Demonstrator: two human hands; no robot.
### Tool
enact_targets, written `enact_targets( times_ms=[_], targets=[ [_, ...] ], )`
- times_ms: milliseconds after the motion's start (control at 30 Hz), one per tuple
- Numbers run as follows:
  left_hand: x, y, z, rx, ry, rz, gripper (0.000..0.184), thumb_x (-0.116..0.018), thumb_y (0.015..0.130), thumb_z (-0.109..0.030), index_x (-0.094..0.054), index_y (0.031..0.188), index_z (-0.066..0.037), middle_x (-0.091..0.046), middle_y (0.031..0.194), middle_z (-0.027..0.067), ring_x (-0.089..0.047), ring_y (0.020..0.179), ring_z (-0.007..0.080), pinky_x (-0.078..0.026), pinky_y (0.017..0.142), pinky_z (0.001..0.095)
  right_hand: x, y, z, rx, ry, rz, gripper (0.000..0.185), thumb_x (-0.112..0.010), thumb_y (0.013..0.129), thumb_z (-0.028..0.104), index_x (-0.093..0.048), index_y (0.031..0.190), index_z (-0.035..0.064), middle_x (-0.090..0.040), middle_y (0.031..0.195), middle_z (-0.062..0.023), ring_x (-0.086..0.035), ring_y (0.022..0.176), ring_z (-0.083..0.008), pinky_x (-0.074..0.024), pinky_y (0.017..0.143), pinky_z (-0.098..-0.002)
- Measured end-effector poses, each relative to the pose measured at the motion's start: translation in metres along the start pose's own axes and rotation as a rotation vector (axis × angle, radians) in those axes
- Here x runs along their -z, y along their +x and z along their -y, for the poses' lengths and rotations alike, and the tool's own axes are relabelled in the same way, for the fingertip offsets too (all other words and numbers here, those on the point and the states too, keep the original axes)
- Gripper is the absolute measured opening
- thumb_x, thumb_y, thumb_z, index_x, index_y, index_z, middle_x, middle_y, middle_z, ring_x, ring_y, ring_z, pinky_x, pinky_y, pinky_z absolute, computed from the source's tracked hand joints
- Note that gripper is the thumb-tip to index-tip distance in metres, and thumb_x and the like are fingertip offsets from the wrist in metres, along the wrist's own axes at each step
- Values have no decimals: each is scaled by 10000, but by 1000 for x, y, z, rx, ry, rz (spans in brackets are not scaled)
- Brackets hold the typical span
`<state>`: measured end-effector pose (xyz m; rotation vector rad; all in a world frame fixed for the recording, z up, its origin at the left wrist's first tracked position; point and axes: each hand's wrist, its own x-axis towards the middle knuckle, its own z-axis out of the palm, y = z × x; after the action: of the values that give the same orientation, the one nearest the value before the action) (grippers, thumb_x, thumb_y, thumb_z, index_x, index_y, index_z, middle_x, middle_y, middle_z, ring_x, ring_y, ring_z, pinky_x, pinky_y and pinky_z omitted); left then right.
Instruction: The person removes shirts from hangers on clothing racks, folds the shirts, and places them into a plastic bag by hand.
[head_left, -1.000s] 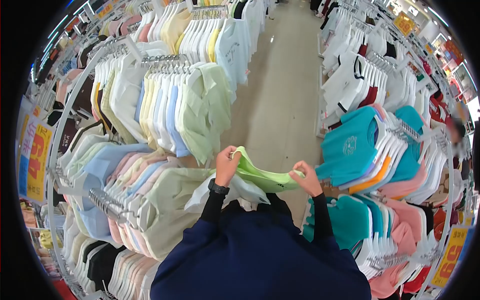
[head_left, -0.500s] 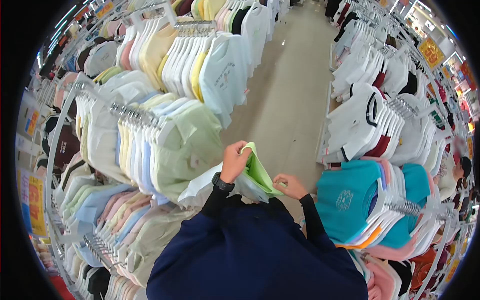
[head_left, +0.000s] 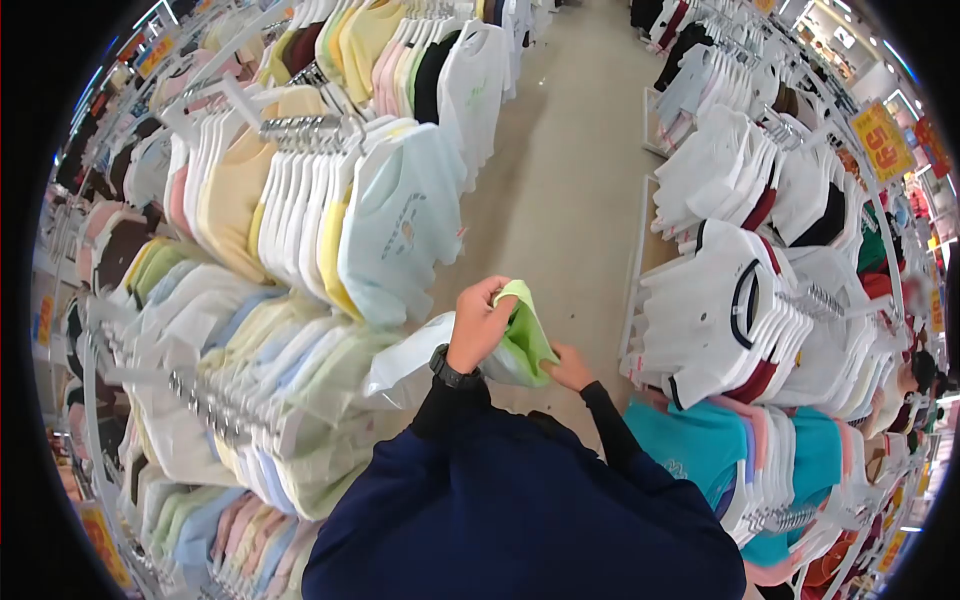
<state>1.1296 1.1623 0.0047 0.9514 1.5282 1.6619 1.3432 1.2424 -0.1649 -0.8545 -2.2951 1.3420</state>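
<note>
Over the aisle floor (head_left: 560, 150), just beyond the person's navy top (head_left: 520, 500), a lime-green cloth (head_left: 530, 335) hangs between two hands, with nothing else visibly carrying it. The left hand (head_left: 480, 322) grips its upper edge, thumb pressed toward curled fingers; the right hand (head_left: 570, 369) appears to pinch its lower right edge, though the exact contact is hidden. Between them the cloth gapes in a fold. Light grips near the edges and an even pull would probably open it without stretching.

A whitish thin sheet (head_left: 402, 355) trails left of the black watch (head_left: 455, 368); whether the left fingers hold it too, I cannot tell. It looks slippery, so it is best kept out of the green fold.

Farther out, a light-blue shirt (head_left: 400, 220) faces the aisle from the left-hand racks, and white shirts with dark trim (head_left: 690, 315) line the right-hand racks' aisle edge, above teal shirts (head_left: 680, 440). Spreading the cloth over mid-aisle should avoid snagging either side.
</note>
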Motion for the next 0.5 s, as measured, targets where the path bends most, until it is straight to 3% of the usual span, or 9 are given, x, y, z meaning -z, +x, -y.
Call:
enact_targets(
  times_ms=[100, 167, 267, 300, 400, 500],
  targets=[
    [16, 64, 2, -136, 145, 25, 128, -603, 831, -50, -640, 947, -11, -655, 712, 99, -611, 603, 171, -458, 565, 305, 40, 58, -31, -158, -61, -102, 159, -668, 752, 100, -540, 800, 19, -538, 676, -118, -536, 630, -182, -449, 598, -342],
    [37, 104, 16, -190, 259, 9, 157, -641, 802, -71, -642, 958, -50, -658, 706, 126, -643, 607, 254, -471, 561, 349, 77, 100, -29, -285, -50, -205, 128, -641, 809, 30, -514, 812, 51, -551, 731, -45, -546, 704, -102, -452, 631, -258],
    [60, 151, -9, 60, 845, 34, 197, -694, 755, -125, -628, 939, -99, -639, 667, 112, -632, 638, 331, -469, 557, 410, 116, 164, -26, -230, 186, -441, 125, -609, 850, 3, -514, 819, 78, -551, 785, -5, -548, 727, -88, -442, 618, -226],
    [63, 163, 4, 22, 855, -9, 212, -733, 723, -181, -614, 887, -121, -613, 618, 82, -608, 618, 341, -454, 549, 445, 124, 182, -20, -254, 269, -483, 126, -584, 858, -14, -505, 836, 82, -559, 821, -2, -546, 741, -87, -448, 627, -228],
    [59, 197, 16, -62, 754, -75, 183, -698, 748, -143, -622, 908, -99, -590, 605, 95, -578, 558, 316, -446, 533, 396, 138, 238, 0, -297, 550, -586, 128, -537, 887, -33, -499, 884, 89, -574, 885, 10, -549, 766, -87, -453, 640, -227],
    [54, 238, 38, 16, 361, -88, 120, -634, 807, -90, -618, 920, -53, -571, 619, 89, -569, 562, 223, -444, 556, 336, 144, 285, 19, -324, 748, -588, 96, -536, 913, -4, -533, 942, 88, -575, 884, 18, -566, 763, -98, -444, 633, -219]
  ],
)
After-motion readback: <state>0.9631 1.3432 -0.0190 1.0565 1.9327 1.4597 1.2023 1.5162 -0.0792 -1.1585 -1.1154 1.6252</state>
